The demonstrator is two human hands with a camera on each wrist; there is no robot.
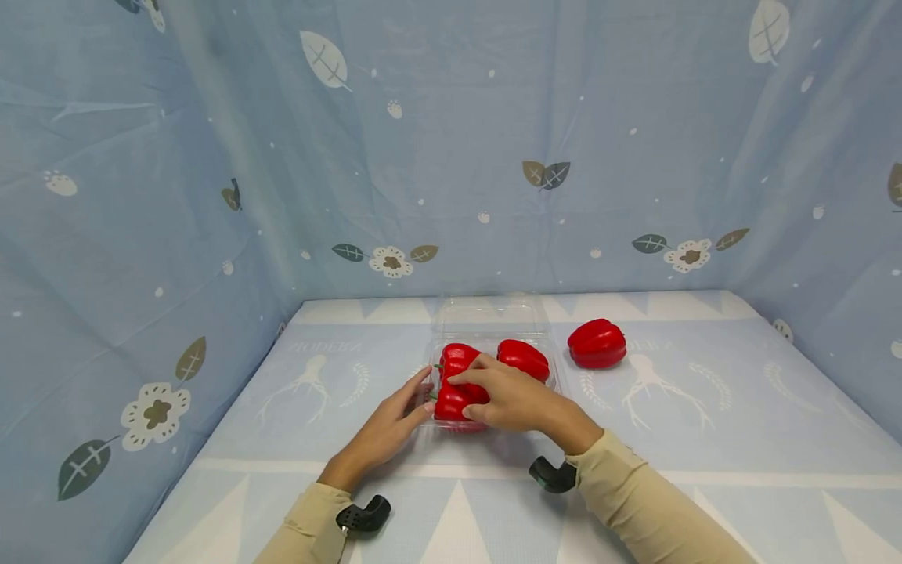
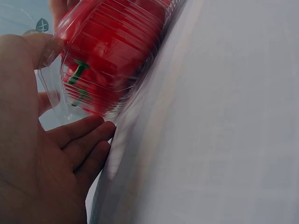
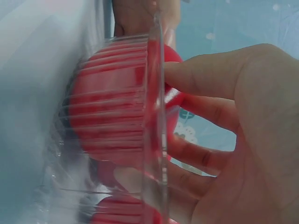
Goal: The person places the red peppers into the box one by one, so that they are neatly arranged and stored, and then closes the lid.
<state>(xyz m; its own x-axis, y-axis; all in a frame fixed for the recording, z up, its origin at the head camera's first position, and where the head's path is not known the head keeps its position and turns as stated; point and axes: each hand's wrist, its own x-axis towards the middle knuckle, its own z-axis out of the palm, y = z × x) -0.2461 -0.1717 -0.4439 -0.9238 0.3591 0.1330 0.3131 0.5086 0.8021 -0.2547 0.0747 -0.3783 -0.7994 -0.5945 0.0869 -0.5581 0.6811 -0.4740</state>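
A clear plastic clamshell box [image 3: 161, 135] stands on the table with its lid [image 1: 489, 317] folded back. Inside, one red bell pepper [image 1: 456, 356] lies at the back left, another bell pepper [image 1: 449, 401] at the front left, and a third bell pepper [image 1: 523, 359] at the back right. My right hand [image 1: 510, 395] grips the front left pepper from above, with the thumb on its near side. At the box's left side is my left hand [image 1: 386, 429], its fingers extended and touching the wall. Green stems [image 2: 78, 72] show through the plastic in the left wrist view.
One more red bell pepper [image 1: 597, 343] lies on the table to the right of the box. A patterned cloth [image 1: 282, 462] covers the table. Blue curtains [image 1: 479, 141] hang at the back and sides. Each wrist carries a black camera [image 1: 553, 475].
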